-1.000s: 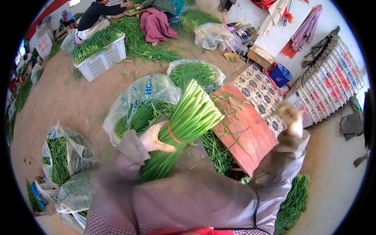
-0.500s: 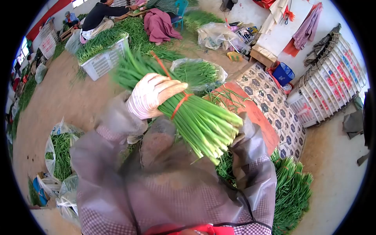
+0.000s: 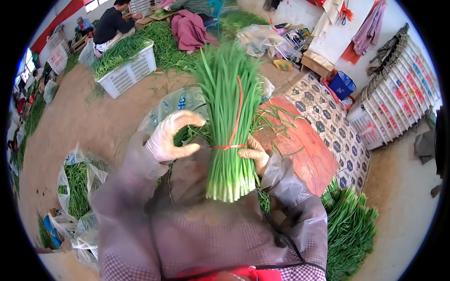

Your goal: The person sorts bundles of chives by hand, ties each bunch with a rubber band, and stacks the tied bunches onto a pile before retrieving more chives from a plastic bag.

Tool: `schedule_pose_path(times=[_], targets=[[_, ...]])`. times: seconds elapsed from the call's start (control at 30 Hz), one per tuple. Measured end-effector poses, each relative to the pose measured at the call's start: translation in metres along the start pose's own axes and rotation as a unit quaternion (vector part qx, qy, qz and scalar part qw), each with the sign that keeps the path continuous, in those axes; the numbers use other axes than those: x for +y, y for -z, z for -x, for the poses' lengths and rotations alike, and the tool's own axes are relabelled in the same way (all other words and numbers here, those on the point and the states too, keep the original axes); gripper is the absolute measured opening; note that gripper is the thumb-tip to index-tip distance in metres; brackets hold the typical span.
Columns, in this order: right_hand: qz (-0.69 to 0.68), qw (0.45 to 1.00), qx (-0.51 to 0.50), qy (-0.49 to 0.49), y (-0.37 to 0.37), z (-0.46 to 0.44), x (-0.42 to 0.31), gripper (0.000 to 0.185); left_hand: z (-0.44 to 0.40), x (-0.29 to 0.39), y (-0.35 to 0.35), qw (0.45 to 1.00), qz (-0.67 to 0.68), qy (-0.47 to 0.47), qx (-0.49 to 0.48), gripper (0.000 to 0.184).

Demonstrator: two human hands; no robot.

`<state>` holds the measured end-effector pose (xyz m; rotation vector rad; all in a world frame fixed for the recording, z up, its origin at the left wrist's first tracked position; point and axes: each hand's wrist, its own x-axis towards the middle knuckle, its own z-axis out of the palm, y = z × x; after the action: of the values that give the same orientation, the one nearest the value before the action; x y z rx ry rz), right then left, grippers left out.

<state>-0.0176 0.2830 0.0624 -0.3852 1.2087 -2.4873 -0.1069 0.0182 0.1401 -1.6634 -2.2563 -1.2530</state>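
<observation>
A thick bunch of garlic chives point(image 3: 230, 107) stands almost upright before my chest, pale cut ends down and green leaves up. Around its lower part runs a red tie point(image 3: 229, 146), and one long strand of it stretches up over the leaves. My right hand point(image 3: 255, 153), in a pale glove, grips the bunch from the right side, with some fingers hidden behind the stems. Just left of the bunch is my left hand point(image 3: 174, 136), also gloved, its thumb and fingers spread apart in a C shape, touching nothing.
An orange-red board point(image 3: 304, 154) with loose leaves lies ahead right. Tied bunches point(image 3: 349, 229) are piled at my right. A clear bag of greens point(image 3: 77, 187) stands left; a white crate point(image 3: 129, 70) of chives is farther off, near a seated person point(image 3: 112, 28).
The bunch has swung from a tilted position to nearly upright. My left hand has let go and moved off to the left, while my right hand now shows, holding the bunch.
</observation>
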Motion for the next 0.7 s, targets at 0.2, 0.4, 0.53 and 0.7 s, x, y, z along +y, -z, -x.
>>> schedule_pose_path(times=[0.2,0.4,0.53,0.7], targets=[[0.155,0.983,0.080,0.056,-0.003,0.003,0.033,0.084,0.045,-0.072,-0.091,0.851,0.465,0.244,-0.024,0.061],[0.368,0.925,-0.057,-0.069,-0.005,0.026,0.057,0.115,0.050,-0.057,-0.121,0.506,0.761,0.394,0.101,0.049],[0.615,0.751,-0.145,-0.190,-0.016,0.064,0.053,0.092,0.061,-0.060,-0.121,0.506,0.761,0.381,0.139,0.049],[0.350,0.890,0.065,-0.285,0.011,0.037,0.006,0.049,0.061,-0.060,-0.116,0.525,0.743,0.387,0.152,0.049]])
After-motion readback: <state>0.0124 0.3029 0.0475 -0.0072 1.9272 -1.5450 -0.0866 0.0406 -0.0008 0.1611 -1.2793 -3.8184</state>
